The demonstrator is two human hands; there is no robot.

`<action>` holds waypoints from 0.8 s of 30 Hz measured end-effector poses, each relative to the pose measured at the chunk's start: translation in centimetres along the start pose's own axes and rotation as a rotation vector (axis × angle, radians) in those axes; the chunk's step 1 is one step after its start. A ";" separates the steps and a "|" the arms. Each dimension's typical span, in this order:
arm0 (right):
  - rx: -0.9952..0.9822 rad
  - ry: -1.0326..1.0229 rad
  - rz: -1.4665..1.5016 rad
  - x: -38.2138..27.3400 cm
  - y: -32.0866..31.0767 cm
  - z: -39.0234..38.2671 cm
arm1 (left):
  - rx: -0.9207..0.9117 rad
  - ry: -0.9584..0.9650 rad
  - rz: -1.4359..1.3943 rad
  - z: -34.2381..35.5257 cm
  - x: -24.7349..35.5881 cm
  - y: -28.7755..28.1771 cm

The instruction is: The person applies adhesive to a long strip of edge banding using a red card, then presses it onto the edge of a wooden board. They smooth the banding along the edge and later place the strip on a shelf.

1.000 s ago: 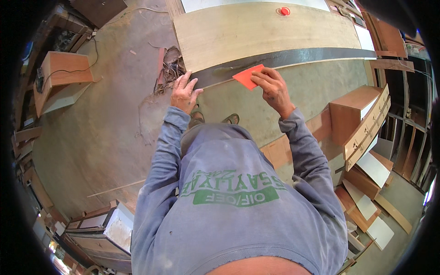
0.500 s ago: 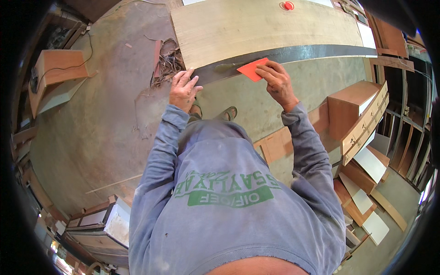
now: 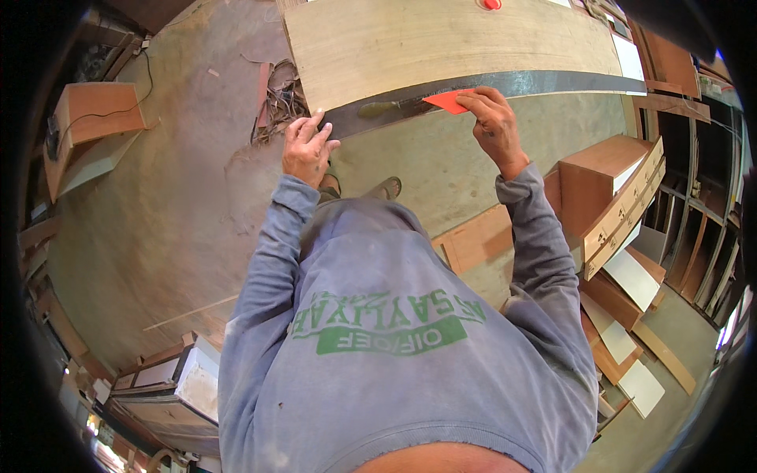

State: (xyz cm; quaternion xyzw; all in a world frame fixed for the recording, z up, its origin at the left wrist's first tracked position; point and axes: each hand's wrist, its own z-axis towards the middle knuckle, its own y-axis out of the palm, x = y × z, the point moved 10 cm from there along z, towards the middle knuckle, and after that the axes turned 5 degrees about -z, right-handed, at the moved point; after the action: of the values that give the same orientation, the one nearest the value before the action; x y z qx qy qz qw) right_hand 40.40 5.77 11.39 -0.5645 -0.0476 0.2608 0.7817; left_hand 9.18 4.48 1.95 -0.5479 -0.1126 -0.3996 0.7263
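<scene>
A dark strip (image 3: 552, 81) lies along the near edge of a pale wooden board (image 3: 441, 47). My right hand (image 3: 498, 130) pinches a flat red spreader (image 3: 448, 101), whose edge meets the strip. Just left of the spreader sits a yellowish-brown blob (image 3: 378, 109), perhaps glue. To the right the strip looks wet and shiny. At the strip's left end rests my left hand (image 3: 306, 150), fingers spread, fingertips at the board's corner. Whether they press on the strip I cannot tell.
Shavings and scraps (image 3: 280, 102) lie on the floor left of the board. A wooden box (image 3: 102, 118) with a cable stands farther left. Drawers and loose panels (image 3: 623, 213) crowd the right. A red round cap (image 3: 490, 4) sits on the board.
My right hand has moved the spreader a little to the right and farther away along the strip. The blob now shows more fully. My left hand has shifted slightly left.
</scene>
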 end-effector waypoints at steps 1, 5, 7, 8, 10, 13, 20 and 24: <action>-0.010 0.010 -0.028 0.4 0.2 0.1 | -0.006 -0.007 0.008 -0.1 0.0 0.0; 0.022 0.053 -0.072 1.4 0.3 -0.8 | -0.013 -0.003 0.012 -0.1 -0.1 0.1; 0.029 -0.033 -0.018 0.3 -0.5 -2.2 | -0.025 -0.027 0.001 -0.2 -0.3 0.3; -0.065 -0.022 -0.001 0.7 -0.3 -2.7 | -0.035 -0.046 -0.010 -0.2 -0.5 0.5; -0.016 0.065 -0.044 1.9 -1.7 -3.3 | -0.052 -0.053 -0.035 -0.2 -0.5 0.7; 0.014 0.219 -0.115 4.1 -2.3 -2.9 | -0.074 -0.058 -0.065 -0.6 -0.7 0.5; -0.005 0.267 -0.176 -0.5 1.3 -0.7 | -0.195 -0.007 -0.206 -0.4 -2.6 0.4; -0.177 0.291 -0.122 -6.7 5.6 -1.3 | -0.227 -0.042 -0.268 -0.5 -3.0 0.8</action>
State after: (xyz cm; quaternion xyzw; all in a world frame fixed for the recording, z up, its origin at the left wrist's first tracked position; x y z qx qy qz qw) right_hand 33.15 2.84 7.33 -0.6592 0.0092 0.1231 0.7418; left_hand 7.62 5.45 -0.60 -0.6146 -0.1540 -0.4914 0.5975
